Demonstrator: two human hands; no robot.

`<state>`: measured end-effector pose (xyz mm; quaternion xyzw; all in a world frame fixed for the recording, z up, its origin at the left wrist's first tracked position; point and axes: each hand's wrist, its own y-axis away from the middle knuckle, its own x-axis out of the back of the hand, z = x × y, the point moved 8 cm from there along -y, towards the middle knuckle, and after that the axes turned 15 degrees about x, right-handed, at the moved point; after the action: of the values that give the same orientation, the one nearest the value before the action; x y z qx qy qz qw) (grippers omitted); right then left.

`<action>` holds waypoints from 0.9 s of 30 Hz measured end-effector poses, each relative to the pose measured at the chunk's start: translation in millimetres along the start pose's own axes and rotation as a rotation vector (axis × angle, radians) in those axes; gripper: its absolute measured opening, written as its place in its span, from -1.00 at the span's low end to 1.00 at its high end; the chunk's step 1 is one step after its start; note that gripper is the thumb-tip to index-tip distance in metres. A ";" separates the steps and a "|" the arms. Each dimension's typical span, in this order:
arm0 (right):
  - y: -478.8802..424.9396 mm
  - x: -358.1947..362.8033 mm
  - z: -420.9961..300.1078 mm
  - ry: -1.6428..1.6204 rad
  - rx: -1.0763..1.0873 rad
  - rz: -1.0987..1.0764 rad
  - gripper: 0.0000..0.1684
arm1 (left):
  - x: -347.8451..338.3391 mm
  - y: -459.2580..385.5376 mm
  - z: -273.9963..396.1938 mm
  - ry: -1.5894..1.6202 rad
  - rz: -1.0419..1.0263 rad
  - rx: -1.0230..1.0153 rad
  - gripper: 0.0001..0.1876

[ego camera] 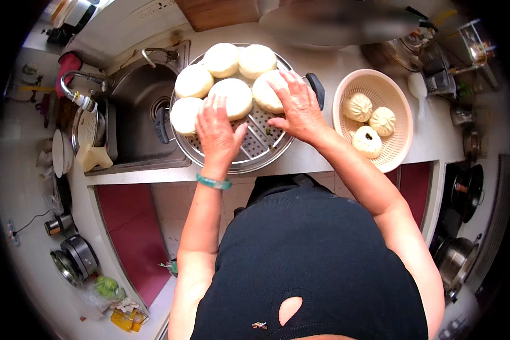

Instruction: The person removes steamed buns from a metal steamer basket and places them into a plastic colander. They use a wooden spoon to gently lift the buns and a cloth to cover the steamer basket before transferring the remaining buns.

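A round metal steamer tray [257, 142] with holes and dark side handles holds several smooth, pale round buns [221, 59]. My left hand [218, 129], with a green bangle at the wrist, lies over the near left of the tray, its fingertips on the edge of the middle bun [233, 98] and beside the lower left one [185, 115]. My right hand [299, 106] rests its fingers on the right-hand bun [268, 92], thumb spread. Bits of green stick to the bare part of the tray. To the right, a pink plastic basket [403, 123] holds three pleated buns [357, 107], one with dark filling showing.
A sink [140, 97] with a faucet [151, 57] adjoins the tray on the left. A white spoon [418, 89] lies right of the basket. A wooden board [216, 12] stands behind. On the left counter are a white bowl [62, 153] and bagged green produce [106, 287].
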<state>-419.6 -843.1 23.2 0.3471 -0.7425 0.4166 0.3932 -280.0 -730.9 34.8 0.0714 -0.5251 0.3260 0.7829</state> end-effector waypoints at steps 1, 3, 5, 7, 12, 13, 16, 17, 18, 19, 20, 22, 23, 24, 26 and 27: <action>-4.6 -6.4 1.6 0.052 -0.025 -0.013 0.21 | -4.9 -3.0 1.9 -0.014 -0.005 -0.006 0.02; -8.3 -13.7 6.2 0.086 -0.070 -0.021 0.24 | -14.7 -6.9 0.3 0.000 -0.012 -0.023 0.02; -10.0 -21.3 11.5 0.068 -0.080 -0.027 0.24 | -17.8 -12.5 -4.0 -0.015 -0.003 -0.019 0.00; -9.2 -23.6 17.6 0.001 -0.064 -0.028 0.23 | -20.4 -16.9 -9.0 -0.010 -0.022 -0.010 -0.01; -26.5 -8.5 55.2 -0.419 -0.085 -0.061 0.25 | -11.0 -28.4 -18.9 0.063 -0.028 -0.002 -0.04; -28.2 -7.8 62.7 -0.523 -0.099 -0.123 0.25 | -10.7 -30.8 -19.8 0.075 -0.030 -0.002 -0.05; -34.1 -7.4 85.7 -0.823 -0.184 -0.321 0.24 | -13.4 -33.7 -18.8 0.088 -0.067 -0.022 -0.04; -33.8 -7.3 92.0 -0.977 -0.272 -0.322 0.22 | -14.2 -33.8 -18.3 0.087 -0.083 -0.021 -0.04; -34.5 -7.7 94.3 -1.110 -0.328 -0.371 0.19 | -13.3 -33.3 -16.8 0.075 -0.086 -0.027 -0.06; -33.5 -7.9 93.6 -1.244 -0.385 -0.420 0.16 | -11.1 -32.7 -14.4 0.063 -0.087 -0.034 -0.09; -29.3 -8.9 92.6 -1.319 -0.448 -0.450 0.10 | -8.4 -31.6 -11.6 0.051 -0.089 -0.041 -0.11; -19.0 -12.1 91.7 -1.467 -0.474 -0.369 0.08 | -1.0 -30.9 -2.5 0.177 -0.098 -0.048 -0.12; -12.0 -12.6 89.6 -1.539 -0.487 -0.324 0.07 | 2.2 -28.1 2.7 0.241 -0.103 -0.053 -0.13; -8.6 -9.5 79.8 -1.640 -0.499 -0.276 0.04 | 7.6 -21.1 5.7 0.364 -0.098 -0.010 -0.15; 11.7 -12.8 69.9 -1.886 -0.502 -0.096 -0.02 | -16.2 -0.9 2.7 0.788 -0.403 0.260 -0.15; 21.1 -11.5 59.1 -2.000 -0.493 0.005 -0.04 | -34.4 10.7 4.8 1.052 -0.575 0.415 -0.16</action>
<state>-449.7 -884.9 -14.5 0.4435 -0.7957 -0.2258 -0.3452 -298.1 -739.7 4.6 0.1903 0.0443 0.1891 0.9623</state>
